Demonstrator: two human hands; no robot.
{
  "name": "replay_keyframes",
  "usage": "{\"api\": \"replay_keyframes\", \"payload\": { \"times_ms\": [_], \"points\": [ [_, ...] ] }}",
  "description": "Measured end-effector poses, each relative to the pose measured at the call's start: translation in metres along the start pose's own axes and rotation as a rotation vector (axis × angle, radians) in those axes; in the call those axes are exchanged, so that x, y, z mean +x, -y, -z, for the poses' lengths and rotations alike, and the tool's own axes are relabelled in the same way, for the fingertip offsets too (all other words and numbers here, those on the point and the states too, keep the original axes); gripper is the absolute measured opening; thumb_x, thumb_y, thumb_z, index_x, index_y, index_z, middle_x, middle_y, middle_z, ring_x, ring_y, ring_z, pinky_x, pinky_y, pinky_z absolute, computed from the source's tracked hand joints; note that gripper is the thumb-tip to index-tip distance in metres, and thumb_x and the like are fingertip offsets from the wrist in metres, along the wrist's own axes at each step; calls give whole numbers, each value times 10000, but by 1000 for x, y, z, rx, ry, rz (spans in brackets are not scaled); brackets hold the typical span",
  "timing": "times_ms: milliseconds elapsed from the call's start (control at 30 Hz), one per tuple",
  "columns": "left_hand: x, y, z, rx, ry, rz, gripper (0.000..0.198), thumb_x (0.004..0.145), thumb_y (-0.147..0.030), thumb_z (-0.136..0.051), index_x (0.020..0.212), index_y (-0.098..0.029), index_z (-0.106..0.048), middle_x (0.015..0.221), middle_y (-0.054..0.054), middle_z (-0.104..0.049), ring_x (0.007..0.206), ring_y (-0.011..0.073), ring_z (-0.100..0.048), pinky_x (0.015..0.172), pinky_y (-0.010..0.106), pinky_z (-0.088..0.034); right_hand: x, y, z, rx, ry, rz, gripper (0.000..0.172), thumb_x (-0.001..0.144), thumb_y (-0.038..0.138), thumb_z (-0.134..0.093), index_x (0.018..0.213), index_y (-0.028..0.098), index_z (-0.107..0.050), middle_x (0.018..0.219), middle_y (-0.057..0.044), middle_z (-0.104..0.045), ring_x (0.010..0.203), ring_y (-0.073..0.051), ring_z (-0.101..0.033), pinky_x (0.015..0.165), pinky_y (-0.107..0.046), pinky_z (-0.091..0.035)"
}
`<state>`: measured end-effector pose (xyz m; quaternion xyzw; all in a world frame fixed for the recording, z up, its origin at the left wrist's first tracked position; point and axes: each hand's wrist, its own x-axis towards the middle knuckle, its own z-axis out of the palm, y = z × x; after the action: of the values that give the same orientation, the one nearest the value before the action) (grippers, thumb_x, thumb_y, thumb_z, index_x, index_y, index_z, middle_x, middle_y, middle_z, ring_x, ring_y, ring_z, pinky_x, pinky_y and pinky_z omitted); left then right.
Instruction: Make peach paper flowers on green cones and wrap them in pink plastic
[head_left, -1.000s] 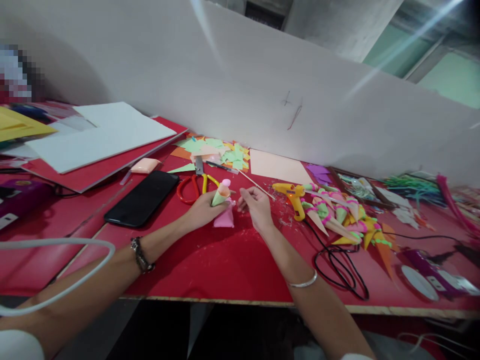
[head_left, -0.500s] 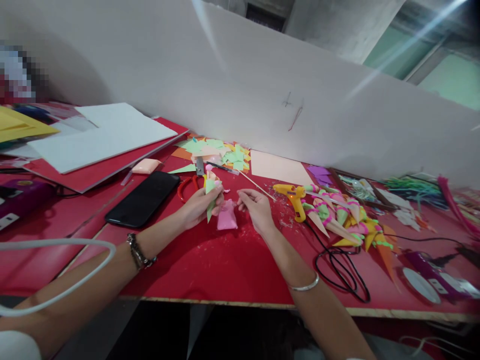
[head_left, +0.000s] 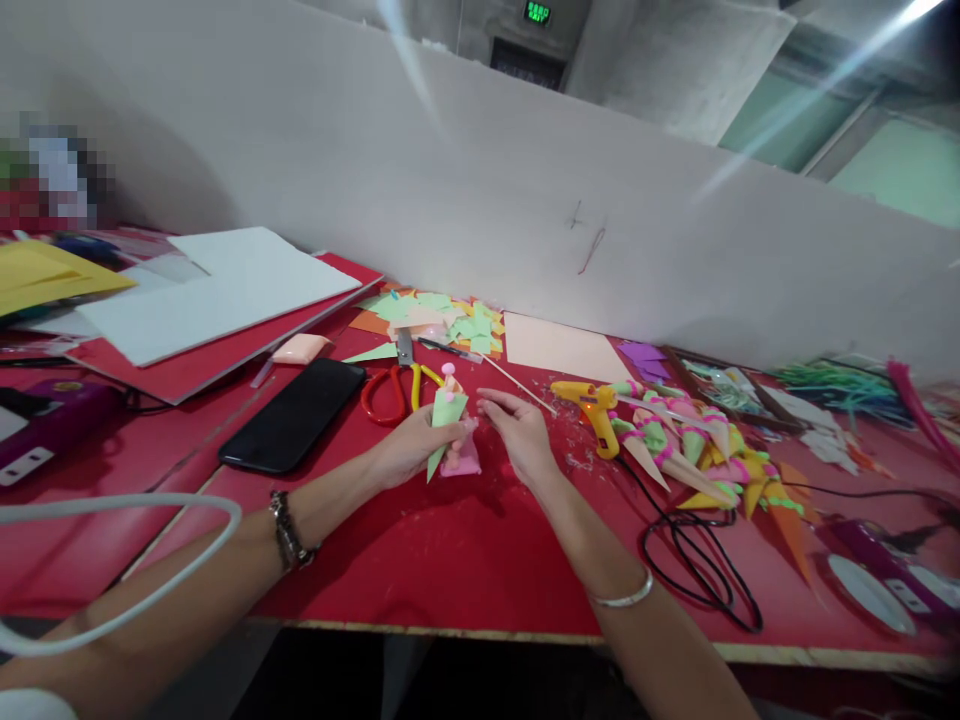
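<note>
My left hand point(head_left: 409, 445) is closed around a light green paper cone point(head_left: 448, 408), its point downward. Small pink balls point(head_left: 448, 371) sit at and above the cone's top. Just behind and below that hand, a pink packet of soft clay point(head_left: 466, 462) lies on the red table, partly covered by the fingers. My right hand point(head_left: 521, 425) hovers just right of the cone, thumb and forefinger close together. Whatever may be between those fingertips is too small to make out. Scissors with red and yellow handles point(head_left: 385, 397) lie behind my left hand.
A yellow glue gun point(head_left: 592, 405) with a looped black cord point(head_left: 694, 560) lies at right, beside a pile of decorated paper cones point(head_left: 697, 435). A black phone point(head_left: 292, 415) is at left. Paper scraps point(head_left: 472, 325) and a thin stick point(head_left: 517, 382) lie behind.
My left hand has brought the cone slightly right and lower, over the pink packet, and turned it. My right hand stays close by, its fingers a little straighter. The view has shifted slightly.
</note>
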<state>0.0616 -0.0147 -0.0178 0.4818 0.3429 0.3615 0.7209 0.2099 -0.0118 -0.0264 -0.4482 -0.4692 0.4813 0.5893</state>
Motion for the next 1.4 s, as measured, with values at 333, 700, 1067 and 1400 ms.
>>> {"api": "replay_keyframes", "payload": {
  "times_ms": [333, 700, 1067, 1400],
  "points": [
    [-3, 2, -12, 37, -54, 30, 282, 712, -304, -588, 561, -153, -404, 416, -91, -419, 301, 36, -422, 361, 158, -315, -8, 14, -8, -1, -57, 143, 63, 661, 212, -636, 715, 193, -610, 644, 47, -605, 544, -75, -555, 557, -200, -454],
    [-4, 5, -14, 9, -59, 66, 254, 706, -318, -588, 637, -164, -398, 442, -95, -427, 309, 32, -419, 353, 156, -291, -18, 22, -12, -192, -54, 301, 69, 715, 201, -596, 758, 205, -649, 735, -4, -618, 674, -127, -581, 627, -244, -479],
    [-5, 5, -17, 12, -80, 56, 213, 698, -290, -569, 657, -164, -401, 425, -101, -425, 295, 33, -425, 344, 142, -292, -22, 25, -16, -424, 29, 470, 133, 737, 164, -581, 787, 242, -676, 833, -17, -614, 803, -143, -576, 740, -256, -459],
    [-3, 9, -16, 26, -66, 32, 214, 701, -282, -566, 640, -161, -400, 425, -104, -420, 292, 33, -425, 339, 141, -300, -19, 23, -16, -396, 76, 409, 139, 748, 183, -567, 796, 247, -680, 847, -27, -588, 819, -153, -564, 744, -270, -454]
  ]
}}
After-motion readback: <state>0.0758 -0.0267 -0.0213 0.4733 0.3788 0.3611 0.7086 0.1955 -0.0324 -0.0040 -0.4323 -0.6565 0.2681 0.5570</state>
